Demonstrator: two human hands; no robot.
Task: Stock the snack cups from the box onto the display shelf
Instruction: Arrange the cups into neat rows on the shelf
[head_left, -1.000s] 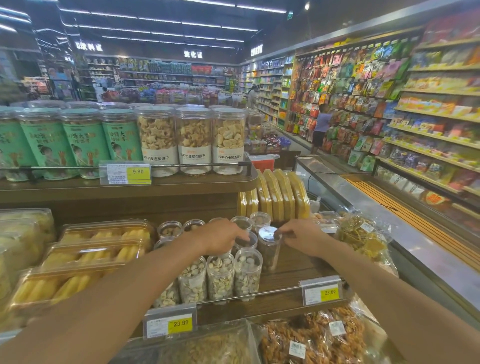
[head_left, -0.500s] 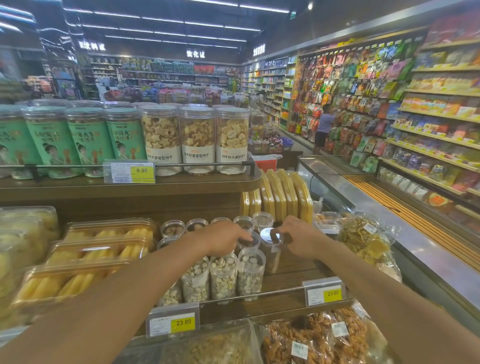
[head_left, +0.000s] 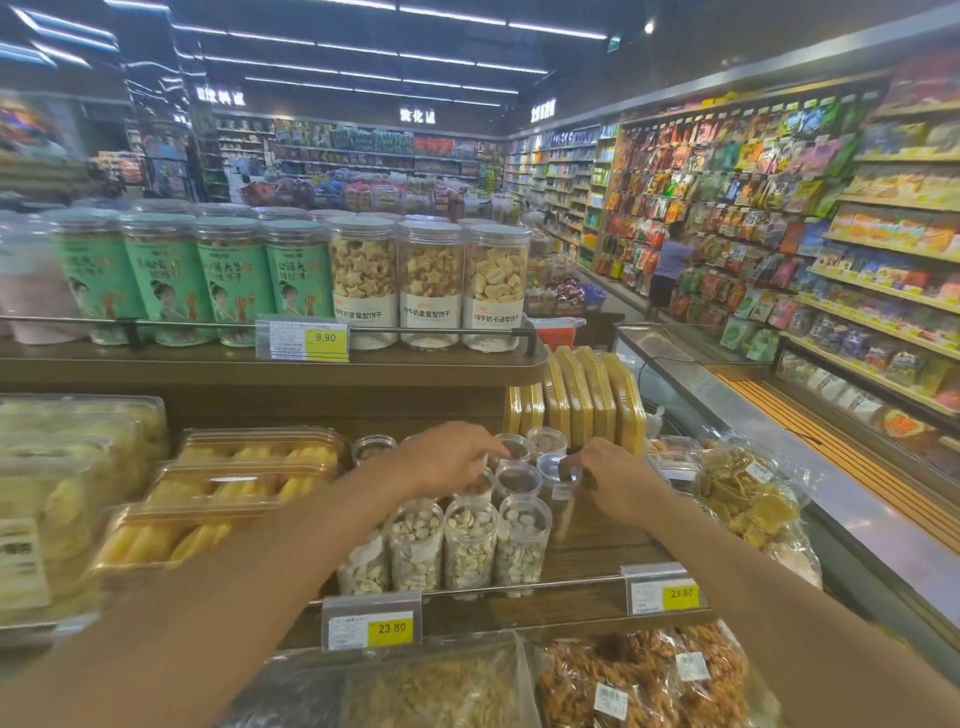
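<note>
Two bare arms reaching in over the display shelf (head_left: 597, 553), that's pretty much the whole scene. The snack cups (head_left: 470, 543) sit bunched in the middle of the wooden tier behind a thin metal rail. There's a front row of four full of pale nuts in shells, with more cups packed in close behind them.

The person's left hand (head_left: 447, 457) is palm-down over the middle of the bunch, fingers bent onto a cup top. Can't tell if it's really gripping anything or just resting there, since the hand hides it. Their right hand (head_left: 618, 478) is clearer: thumb and fingertips pinch the lid rim of the rightmost cup (head_left: 558, 491). That one has darker stuff inside and stands upright on the wood at the right edge of the group, just beside its neighbours.

Other stuff around:
- Two yellow price tags (head_left: 392, 629) reading 23.80 are clipped along the shelf's front edge.
- Left of the cups are clear trays of yellow sticks (head_left: 249, 470), a bit blurred.
- Right of the cups are bags of brown chips (head_left: 743, 499).
- Behind the cups, yellow flat packs (head_left: 587, 400) are stood on edge.
- One tier up is a row of tall jars (head_left: 431, 280) with biscuits inside, green-labelled jars (head_left: 228, 280) next to them, and a 9.90 tag (head_left: 324, 338) in front.
- Down the aisle, a shopper (head_left: 670, 265) faces the wall racks.
</note>
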